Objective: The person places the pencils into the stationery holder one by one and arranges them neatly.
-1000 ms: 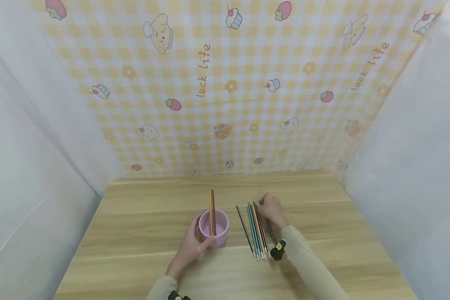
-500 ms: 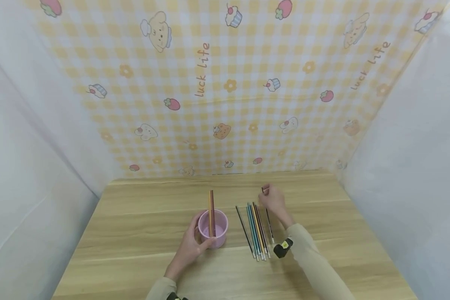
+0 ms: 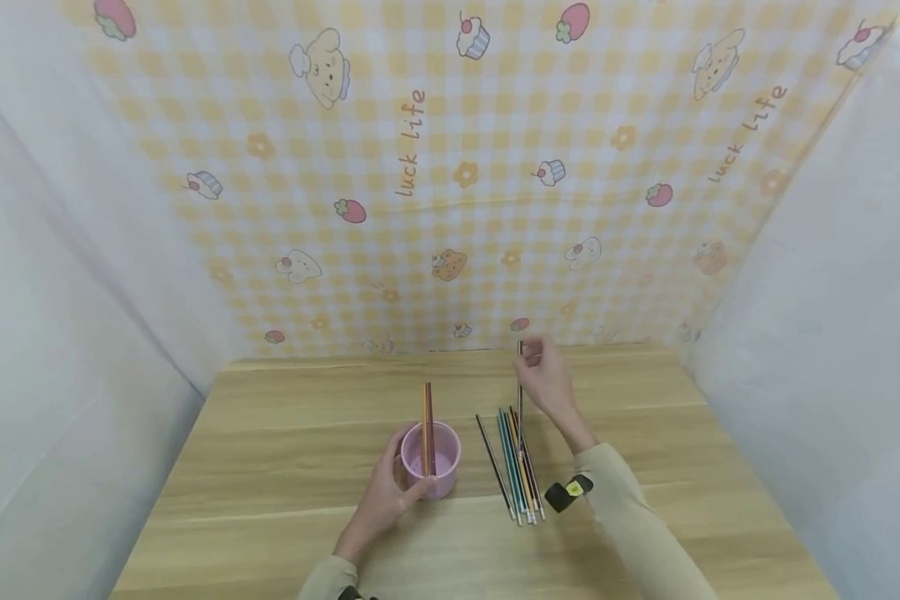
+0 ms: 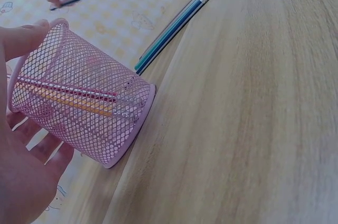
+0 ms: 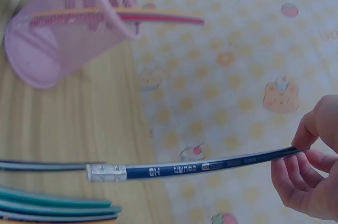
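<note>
A backdrop (image 3: 465, 221) in yellow-and-white check, printed with cupcakes, strawberries and the words "luck life", forms the rear wall. White panels bound the work area at the left (image 3: 82, 333) and at the right (image 3: 832, 350). A wood-grain table (image 3: 285, 483) provides the work surface. The left hand (image 3: 385, 493) grips the pink mesh cup (image 3: 446, 482), with the thumb near the rim and the other fingers around the opposite side. The right hand (image 3: 551, 385) holds a dark pencil (image 3: 520, 417) between thumb and fingertips, to the right of the cup. The cup stands upright on the table and contains two pencils (image 3: 428, 417), one orange and one dark red (both lean against the wall and project above the rim). A pencil cluster (image 3: 523, 483), including teal, yellow and dark barrels, lies on the table between the cup and the right forearm. One separate black pencil (image 3: 495, 467) lies just beside the cluster, on the cup side. The held pencil is clear of the table, its lower end over the cluster in the head view. Pale printing runs along its barrel. A silver ferrule (image 5: 105, 173) caps the end away from the fingers.
</note>
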### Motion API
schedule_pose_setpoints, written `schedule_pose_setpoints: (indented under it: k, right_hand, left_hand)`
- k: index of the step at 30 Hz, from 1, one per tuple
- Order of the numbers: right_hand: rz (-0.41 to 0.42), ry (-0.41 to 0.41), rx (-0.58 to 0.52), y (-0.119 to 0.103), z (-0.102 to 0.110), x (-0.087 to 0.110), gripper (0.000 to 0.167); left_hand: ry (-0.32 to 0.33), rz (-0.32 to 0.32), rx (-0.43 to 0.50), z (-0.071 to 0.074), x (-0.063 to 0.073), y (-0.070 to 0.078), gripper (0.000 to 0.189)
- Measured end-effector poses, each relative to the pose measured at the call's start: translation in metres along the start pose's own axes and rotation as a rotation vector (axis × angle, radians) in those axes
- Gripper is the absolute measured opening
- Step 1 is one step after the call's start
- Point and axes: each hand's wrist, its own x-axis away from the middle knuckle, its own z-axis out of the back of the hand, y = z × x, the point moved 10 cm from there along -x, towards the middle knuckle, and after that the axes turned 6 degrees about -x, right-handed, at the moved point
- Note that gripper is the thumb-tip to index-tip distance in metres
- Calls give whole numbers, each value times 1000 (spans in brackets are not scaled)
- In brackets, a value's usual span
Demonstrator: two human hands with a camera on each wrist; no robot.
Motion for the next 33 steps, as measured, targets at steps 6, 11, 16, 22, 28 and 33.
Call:
schedule_pose_setpoints:
  k: [6,11,16,22,28,33]
  right_hand:
    - [78,17,-57,-40,-3,-2,36]
    - [135,33,-100,-68,-9,-3,33]
    - [205,27,-143,-90,-18,0,30]
    - [249,-18,-240,-104,-34,3,29]
    - [287,-39,-239,-111,-53,9,27]
    - [281,-75,-226,-103,-70,13,28]
  left_hand:
    - [9,18,20,2,-1,2,93]
    - [14,6,19,1,-1,3,92]
    - [19,16,27,1,0,2,93]
    - [19,37,29,0,1,0,93]
    - [25,21,28,0,2,2,91]
    - [28,16,34,0,2,3,90]
